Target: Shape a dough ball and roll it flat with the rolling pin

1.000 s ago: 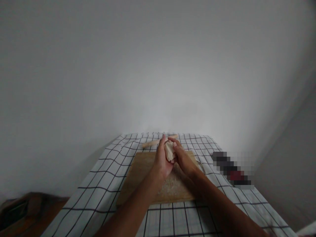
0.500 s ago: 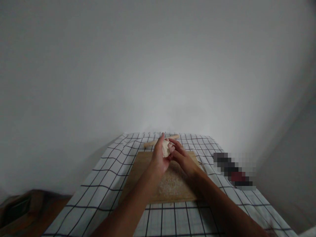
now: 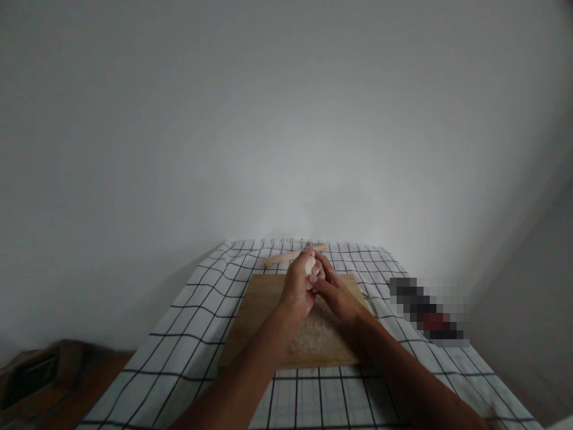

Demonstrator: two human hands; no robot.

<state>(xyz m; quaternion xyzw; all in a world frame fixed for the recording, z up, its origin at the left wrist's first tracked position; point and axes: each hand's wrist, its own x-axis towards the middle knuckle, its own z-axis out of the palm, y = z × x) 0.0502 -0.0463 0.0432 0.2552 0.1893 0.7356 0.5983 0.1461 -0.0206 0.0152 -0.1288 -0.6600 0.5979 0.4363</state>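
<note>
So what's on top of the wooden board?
Whitish powder is scattered on the wooden board. The left hand and right hand, around a pale doughy lump, and both forearms cover parts; what lies behind them can't be seen.

The left hand [image 3: 297, 283] has curled further round the dough lump [image 3: 309, 265], leaving less showing.

Cloth-covered table [image 3: 176, 352], white with dark grid lines, powder-dusted wooden board [image 3: 255, 310], pale rolling pin [image 3: 280, 258] slantwise beyond it
</note>
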